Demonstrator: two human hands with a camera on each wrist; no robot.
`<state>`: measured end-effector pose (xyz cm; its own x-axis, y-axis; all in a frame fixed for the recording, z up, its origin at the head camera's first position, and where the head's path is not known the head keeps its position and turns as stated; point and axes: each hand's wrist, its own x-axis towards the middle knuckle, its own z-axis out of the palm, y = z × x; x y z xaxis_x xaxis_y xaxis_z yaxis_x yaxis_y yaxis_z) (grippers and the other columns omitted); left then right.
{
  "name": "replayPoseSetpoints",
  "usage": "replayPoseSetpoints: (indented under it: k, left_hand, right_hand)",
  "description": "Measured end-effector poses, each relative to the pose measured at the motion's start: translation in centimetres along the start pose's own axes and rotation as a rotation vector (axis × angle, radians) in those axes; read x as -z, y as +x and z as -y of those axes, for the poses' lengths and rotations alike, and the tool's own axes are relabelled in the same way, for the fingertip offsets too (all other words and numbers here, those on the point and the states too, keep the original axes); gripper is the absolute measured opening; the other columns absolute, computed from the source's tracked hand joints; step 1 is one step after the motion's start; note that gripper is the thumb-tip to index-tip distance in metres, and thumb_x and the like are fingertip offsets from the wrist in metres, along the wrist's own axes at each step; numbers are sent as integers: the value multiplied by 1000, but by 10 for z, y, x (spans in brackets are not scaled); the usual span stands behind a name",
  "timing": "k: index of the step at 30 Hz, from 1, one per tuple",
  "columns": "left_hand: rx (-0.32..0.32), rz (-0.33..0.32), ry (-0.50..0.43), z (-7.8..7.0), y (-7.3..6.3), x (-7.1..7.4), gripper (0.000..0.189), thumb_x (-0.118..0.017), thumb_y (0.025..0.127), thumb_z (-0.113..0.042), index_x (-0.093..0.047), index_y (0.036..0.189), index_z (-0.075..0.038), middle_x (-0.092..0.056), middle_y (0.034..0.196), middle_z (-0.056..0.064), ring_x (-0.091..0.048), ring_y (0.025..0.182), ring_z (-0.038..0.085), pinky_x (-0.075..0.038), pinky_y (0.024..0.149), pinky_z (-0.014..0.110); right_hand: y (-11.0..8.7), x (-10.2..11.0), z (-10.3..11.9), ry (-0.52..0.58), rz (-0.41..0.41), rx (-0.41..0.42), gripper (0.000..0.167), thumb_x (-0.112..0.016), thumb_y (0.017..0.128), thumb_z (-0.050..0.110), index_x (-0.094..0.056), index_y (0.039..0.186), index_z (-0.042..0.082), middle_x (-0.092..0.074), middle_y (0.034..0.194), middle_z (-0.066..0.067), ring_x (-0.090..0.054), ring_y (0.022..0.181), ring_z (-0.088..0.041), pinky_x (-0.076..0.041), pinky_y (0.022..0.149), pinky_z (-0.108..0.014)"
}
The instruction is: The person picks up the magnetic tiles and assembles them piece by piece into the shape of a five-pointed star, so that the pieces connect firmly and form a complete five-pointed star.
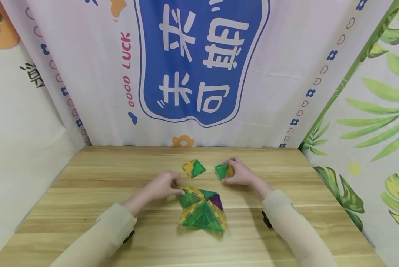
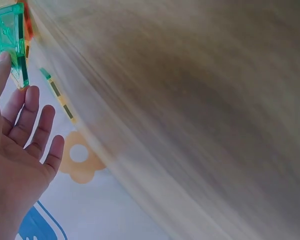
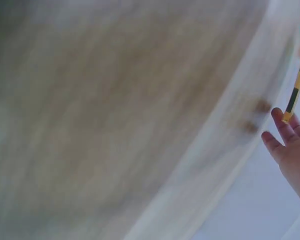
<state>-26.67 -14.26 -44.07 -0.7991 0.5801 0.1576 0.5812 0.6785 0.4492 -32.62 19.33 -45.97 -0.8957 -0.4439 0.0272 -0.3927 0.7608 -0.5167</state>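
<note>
A raised structure of translucent magnetic tiles, green and yellow with one purple piece, stands mid-table. My left hand pinches its left corner; in the left wrist view the thumb lies against a green tile and the other fingers spread below. Farther back, my right hand grips a joined pair of triangular magnetic tiles, green on the left and yellow under the fingers. The yellow tile's edge shows by the fingertips in the right wrist view.
Another joined green and yellow tile pair lies behind the structure, left of the right hand. The wooden table ends at a printed cloth backdrop. A leaf-patterned cloth hangs along the right side.
</note>
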Motion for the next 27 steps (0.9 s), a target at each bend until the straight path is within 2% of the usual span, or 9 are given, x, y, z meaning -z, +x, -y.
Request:
replayPoseSetpoints:
  k: [4,7,11,14,18,20,23,27]
  left_hand:
    - [6,17,-16,1,-3,4,26,-77,76,-38,-61,75,-18,-55,68,-12,-47,67,8,-42,62,23]
    - [40,41,-56,0,1,9,22,-75,80,-35,-61,74,-18,-58,69,-11,-50,63,7,-45,58,21]
    - [58,21,-106,-5,15,16,15,-71,85,-26,-63,76,-16,-63,72,-7,-55,62,9,-47,56,22]
    - [56,2,-108,-13,29,19,10,-68,88,-24,-66,84,-15,-65,79,-6,-59,72,10,-50,64,24]
    - [79,16,-121,-27,47,19,19,-64,91,-26,-67,102,-12,-66,90,-4,-62,85,12,-52,78,30]
    - [97,33,-155,-33,54,17,24,-63,92,-26,-65,109,-10,-67,94,-2,-62,88,14,-52,81,33]
    - [119,66,-213,-39,62,13,26,-61,93,-25,-64,113,-9,-68,94,1,-63,88,17,-52,80,33]
    - [142,89,-296,-43,68,5,25,-60,94,-19,-63,114,-4,-68,92,11,-63,84,25,-51,71,30]
  right_hand:
    - [-4,5,11,-14,-18,35,70,-81,71,38,-50,132,21,-35,140,-14,-45,122,-35,-42,97,-53]
    - [-7,8,20,-25,-34,79,71,-81,70,40,-50,131,23,-36,141,-13,-45,122,-34,-42,97,-54]
    - [-8,10,32,-40,-68,155,73,-82,68,42,-50,131,21,-40,140,-13,-47,121,-32,-43,97,-53]
    - [-8,9,41,-47,-80,210,75,-82,68,42,-50,131,18,-42,137,-12,-49,119,-31,-44,96,-50]
    - [-9,5,50,-26,-66,255,73,-82,67,40,-50,128,14,-41,135,-11,-49,116,-29,-45,95,-46]
    - [-9,3,54,-12,-62,269,70,-83,67,38,-52,125,13,-41,135,-11,-48,117,-29,-45,96,-46]
    - [-9,1,58,-5,-66,287,64,-84,66,37,-53,117,14,-40,135,-12,-47,120,-28,-44,98,-45]
    - [-10,-1,63,23,-67,311,59,-86,65,33,-53,110,15,-39,137,-13,-43,124,-31,-42,100,-48]
